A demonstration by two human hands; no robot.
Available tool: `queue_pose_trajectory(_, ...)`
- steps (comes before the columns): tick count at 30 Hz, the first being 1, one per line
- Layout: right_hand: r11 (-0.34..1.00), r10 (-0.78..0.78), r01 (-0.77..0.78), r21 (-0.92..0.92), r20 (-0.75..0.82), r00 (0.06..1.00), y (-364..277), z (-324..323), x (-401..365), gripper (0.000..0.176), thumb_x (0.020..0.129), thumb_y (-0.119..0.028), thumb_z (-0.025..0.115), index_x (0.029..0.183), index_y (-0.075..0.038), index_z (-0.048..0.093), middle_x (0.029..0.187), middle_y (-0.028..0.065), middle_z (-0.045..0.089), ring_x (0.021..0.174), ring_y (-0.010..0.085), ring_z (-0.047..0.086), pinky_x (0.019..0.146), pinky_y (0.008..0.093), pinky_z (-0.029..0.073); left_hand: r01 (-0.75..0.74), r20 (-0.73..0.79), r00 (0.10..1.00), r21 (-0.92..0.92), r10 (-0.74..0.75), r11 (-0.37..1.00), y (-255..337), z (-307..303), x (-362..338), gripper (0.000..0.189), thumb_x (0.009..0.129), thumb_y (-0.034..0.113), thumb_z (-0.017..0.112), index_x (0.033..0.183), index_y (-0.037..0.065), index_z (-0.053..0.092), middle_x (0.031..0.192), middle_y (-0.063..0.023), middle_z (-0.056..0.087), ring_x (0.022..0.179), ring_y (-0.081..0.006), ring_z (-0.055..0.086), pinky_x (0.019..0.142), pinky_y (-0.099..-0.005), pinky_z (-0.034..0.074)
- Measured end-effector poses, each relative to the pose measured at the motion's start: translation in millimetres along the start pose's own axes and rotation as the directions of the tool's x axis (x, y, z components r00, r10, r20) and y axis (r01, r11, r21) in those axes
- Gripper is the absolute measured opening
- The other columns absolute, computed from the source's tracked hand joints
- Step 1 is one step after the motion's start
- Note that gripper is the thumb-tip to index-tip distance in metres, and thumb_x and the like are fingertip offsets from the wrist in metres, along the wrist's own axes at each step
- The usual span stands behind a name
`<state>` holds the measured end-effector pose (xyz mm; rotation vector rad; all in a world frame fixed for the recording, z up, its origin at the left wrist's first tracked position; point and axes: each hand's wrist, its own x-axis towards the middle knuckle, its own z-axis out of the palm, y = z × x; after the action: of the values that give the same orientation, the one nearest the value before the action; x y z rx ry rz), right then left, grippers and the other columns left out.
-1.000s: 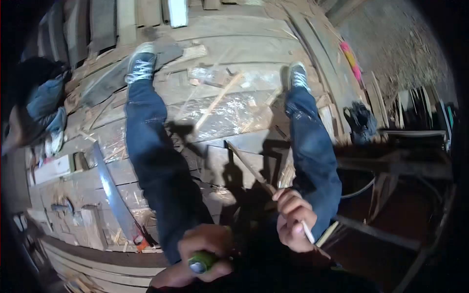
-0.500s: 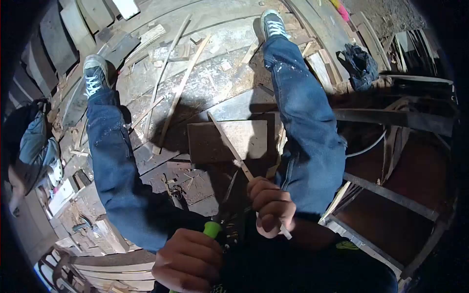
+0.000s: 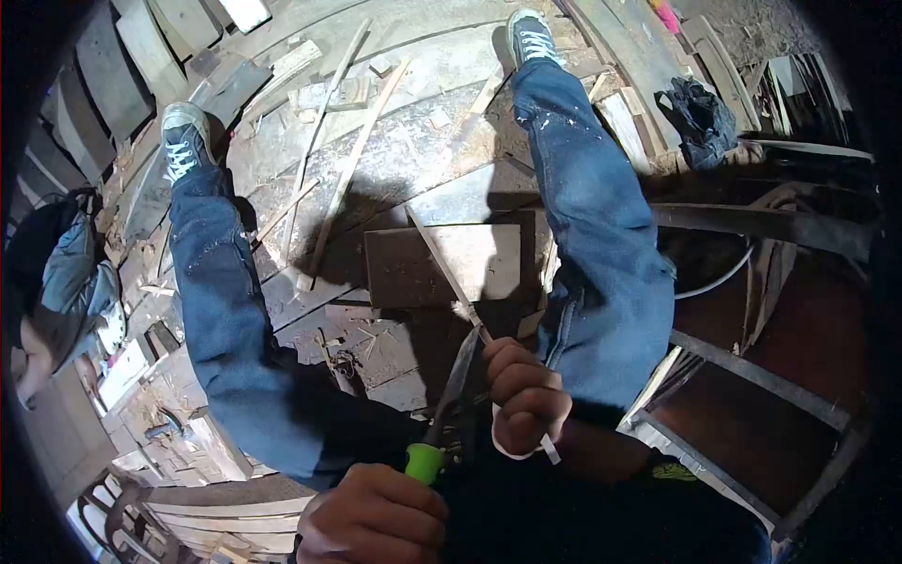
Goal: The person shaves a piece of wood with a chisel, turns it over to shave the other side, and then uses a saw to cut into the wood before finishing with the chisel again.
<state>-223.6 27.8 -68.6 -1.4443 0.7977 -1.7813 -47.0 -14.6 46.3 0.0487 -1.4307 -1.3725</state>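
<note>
My left hand [image 3: 376,515] is closed round the green handle [image 3: 425,462] of a knife. The knife's blade [image 3: 455,385] points up and away, its tip touching or very near a thin wooden stick [image 3: 438,252]. Fingers wrapped, my right hand [image 3: 528,399] grips the lower part of that stick, whose short end sticks out below the hand. A pale curl of wood shows on the stick just above the blade tip. Under the stick's far end lies a rectangular wooden board [image 3: 404,268] on the floor.
My legs are spread on both sides of the board. Long thin strips [image 3: 362,155] and offcuts lie on the floor ahead. A black plastic bag [image 3: 700,122] and a metal frame [image 3: 752,376] are at the right. Another person [image 3: 70,273] is at the left edge.
The knife in my left hand has moved right and up, bringing its blade to the stick. My right hand and the stick have shifted only slightly.
</note>
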Motion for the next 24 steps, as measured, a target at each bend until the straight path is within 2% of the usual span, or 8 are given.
queue_pose_trajectory(1, 1.0, -0.02, 0.019, -0.013, -0.037, 0.999, 0.0, 2.1, 1.3, 0.031, 0.085, -0.015, 0.057, 0.06, -0.005, 0.044, 0.057, 0.0074, 0.046, 0.053, 0.0218, 0.042, 0.054, 0.0411, 0.035, -0.03, -0.014, 0.999, -0.011, 0.03, 1.0, -2.0, 1.2, -0.5, 0.022, 0.084, 0.013, 0.069, 0.068, 0.007, 0.055, 0.056, -0.0038, 0.052, 0.045, -0.0177, 0.052, 0.045, -0.0324, 0.044)
queue_pose_trajectory(5, 0.997, -0.052, 0.054, -0.054, 0.042, 0.998, -0.6, 2.1, 2.1, 0.032, 0.087, -0.018, 0.055, 0.06, -0.005, 0.044, 0.057, 0.0081, 0.045, 0.053, 0.0221, 0.041, 0.055, 0.0404, 0.035, -0.034, 0.029, 0.999, 0.011, 0.034, 0.999, 0.4, 4.0, 1.6, 0.021, 0.083, 0.012, 0.067, 0.067, 0.007, 0.056, 0.056, -0.0038, 0.052, 0.044, -0.017, 0.05, 0.044, -0.0323, 0.042)
queue_pose_trajectory(7, 0.999, -0.021, 0.02, -0.046, -0.022, 1.0, -2.1, 0.6, 1.4, 0.034, 0.089, -0.018, 0.052, 0.059, -0.006, 0.042, 0.057, 0.0085, 0.045, 0.052, 0.0224, 0.04, 0.055, 0.0404, 0.035, -0.058, -0.02, 0.998, 0.044, 0.059, 0.997, -3.4, 7.7, -0.6, 0.019, 0.084, 0.01, 0.063, 0.066, 0.007, 0.057, 0.056, -0.0032, 0.05, 0.044, -0.0169, 0.049, 0.044, -0.032, 0.042)
queue_pose_trajectory(14, 0.999, -0.052, 0.05, -0.016, -0.169, 0.984, 1.1, 6.9, 1.0, 0.037, 0.09, -0.019, 0.053, 0.058, -0.006, 0.04, 0.056, 0.0073, 0.042, 0.052, 0.0214, 0.038, 0.054, 0.0394, 0.032, -0.015, -0.02, 1.0, 0.03, 0.016, 0.999, 0.2, 10.5, 2.9, 0.022, 0.085, 0.008, 0.058, 0.064, 0.006, 0.055, 0.055, -0.0024, 0.046, 0.043, -0.0159, 0.047, 0.042, -0.0316, 0.039)
queue_pose_trajectory(16, 1.0, -0.007, 0.007, 0.0, -0.102, 0.995, -1.2, 1.1, 5.5, 0.041, 0.09, -0.02, 0.054, 0.056, -0.006, 0.038, 0.054, 0.0074, 0.041, 0.051, 0.0208, 0.036, 0.053, 0.0391, 0.031, -0.084, 0.181, 0.979, -0.047, 0.091, 0.995, -5.6, -0.8, 7.6, 0.024, 0.086, 0.007, 0.059, 0.062, 0.006, 0.054, 0.055, -0.0028, 0.047, 0.043, -0.0157, 0.047, 0.041, -0.0311, 0.038)
queue_pose_trajectory(17, 1.0, -0.007, 0.007, -0.001, -0.096, 0.995, -0.9, 1.2, 5.6, 0.041, 0.09, -0.02, 0.054, 0.056, -0.006, 0.038, 0.054, 0.0074, 0.041, 0.051, 0.0208, 0.036, 0.053, 0.0391, 0.031, -0.088, 0.177, 0.98, -0.047, 0.095, 0.995, -4.4, 3.0, 3.2, 0.024, 0.086, 0.007, 0.059, 0.062, 0.006, 0.054, 0.055, -0.0028, 0.047, 0.043, -0.0157, 0.047, 0.041, -0.0311, 0.038)
queue_pose_trajectory(19, 1.0, -0.026, 0.028, 0.013, -0.087, 0.996, 0.3, 2.1, 5.1, 0.042, 0.09, -0.02, 0.054, 0.054, -0.007, 0.036, 0.053, 0.0076, 0.04, 0.051, 0.0208, 0.036, 0.053, 0.0393, 0.031, -0.102, -0.085, 0.991, 0.04, 0.105, 0.994, -1.8, 12.8, -2.9, 0.026, 0.087, 0.008, 0.059, 0.062, 0.006, 0.054, 0.054, -0.0027, 0.047, 0.045, -0.016, 0.049, 0.043, -0.0305, 0.04)
queue_pose_trajectory(24, 1.0, -0.024, 0.024, 0.002, -0.053, 0.998, 0.2, 1.4, 3.6, 0.039, 0.089, -0.019, 0.053, 0.055, -0.006, 0.039, 0.053, 0.0078, 0.042, 0.051, 0.0211, 0.037, 0.052, 0.0394, 0.032, -0.099, -0.058, 0.993, 0.091, 0.104, 0.991, 1.9, 4.5, -5.2, 0.026, 0.087, 0.011, 0.063, 0.062, 0.006, 0.054, 0.053, -0.0023, 0.047, 0.043, -0.0167, 0.049, 0.043, -0.0305, 0.042)
